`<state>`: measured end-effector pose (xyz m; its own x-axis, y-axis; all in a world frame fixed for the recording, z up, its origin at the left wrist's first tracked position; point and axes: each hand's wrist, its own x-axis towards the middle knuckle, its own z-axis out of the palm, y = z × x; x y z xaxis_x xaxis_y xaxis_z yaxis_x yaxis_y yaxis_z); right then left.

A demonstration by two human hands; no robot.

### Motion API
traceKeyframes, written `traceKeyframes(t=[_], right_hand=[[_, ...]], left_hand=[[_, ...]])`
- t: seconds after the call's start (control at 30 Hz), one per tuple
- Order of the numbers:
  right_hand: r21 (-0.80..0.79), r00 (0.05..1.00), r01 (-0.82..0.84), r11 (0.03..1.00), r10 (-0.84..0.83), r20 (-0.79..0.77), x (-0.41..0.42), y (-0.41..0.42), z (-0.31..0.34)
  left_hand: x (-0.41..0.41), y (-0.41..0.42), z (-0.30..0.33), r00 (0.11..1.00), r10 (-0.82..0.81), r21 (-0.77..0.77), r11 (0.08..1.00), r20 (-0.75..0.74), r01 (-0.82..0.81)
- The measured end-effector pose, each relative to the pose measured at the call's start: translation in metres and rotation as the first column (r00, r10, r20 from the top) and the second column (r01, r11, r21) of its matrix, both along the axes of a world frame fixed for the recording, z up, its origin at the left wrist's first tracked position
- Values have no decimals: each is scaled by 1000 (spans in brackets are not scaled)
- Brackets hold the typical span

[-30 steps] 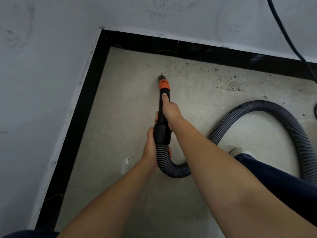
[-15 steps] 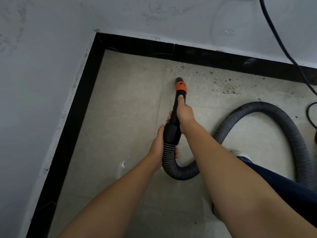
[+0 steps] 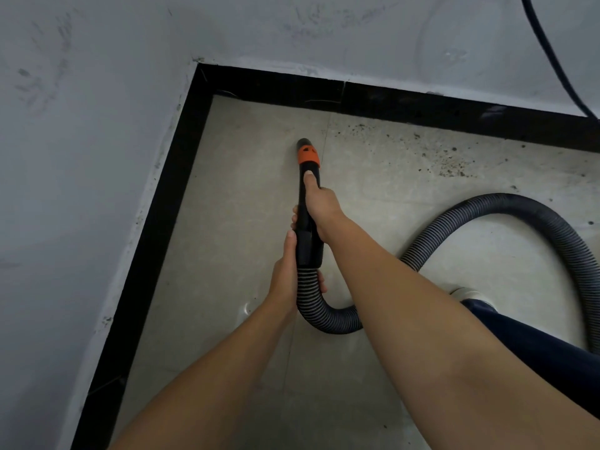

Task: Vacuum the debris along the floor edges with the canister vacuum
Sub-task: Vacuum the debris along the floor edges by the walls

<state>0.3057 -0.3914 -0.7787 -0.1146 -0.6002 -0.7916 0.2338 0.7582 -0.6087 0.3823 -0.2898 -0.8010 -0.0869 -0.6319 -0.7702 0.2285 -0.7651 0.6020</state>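
Observation:
My right hand (image 3: 321,207) grips the black vacuum handle (image 3: 306,235), thumb laid along its top just behind the orange collar (image 3: 308,154). The nozzle tip (image 3: 303,142) points down at the grey tiled floor (image 3: 233,203), near the room's corner. My left hand (image 3: 285,280) holds the ribbed grey hose (image 3: 526,216) where it joins the handle. Dark debris specks (image 3: 451,167) lie scattered on the floor along the far black skirting (image 3: 406,107), to the right of the nozzle. The canister itself is out of sight.
Black skirting (image 3: 156,241) also runs down the left wall. The hose loops wide across the floor on the right. A dark cable (image 3: 552,56) hangs down the far wall at top right. My dark trouser leg (image 3: 532,339) and a white shoe tip (image 3: 467,292) sit at right.
The nozzle has swung back to the left, away from the debris patch and towards the corner. Both hands keep the same hold on handle and hose.

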Motion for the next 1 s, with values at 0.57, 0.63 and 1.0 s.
traceKeyframes(t=[0.57, 0.63, 1.0], right_hand=[[5, 986, 153, 988, -153, -60, -46, 0, 2], [1, 991, 121, 993, -121, -62, -42, -3, 0], [-6, 999, -43, 999, 43, 15, 16, -26, -2]], left_hand=[[-21, -21, 17, 944, -312, -32, 948, 109, 317], [-19, -21, 16, 945, -296, -40, 952, 141, 304], [19, -27, 15, 982, -64, -11, 998, 179, 67]])
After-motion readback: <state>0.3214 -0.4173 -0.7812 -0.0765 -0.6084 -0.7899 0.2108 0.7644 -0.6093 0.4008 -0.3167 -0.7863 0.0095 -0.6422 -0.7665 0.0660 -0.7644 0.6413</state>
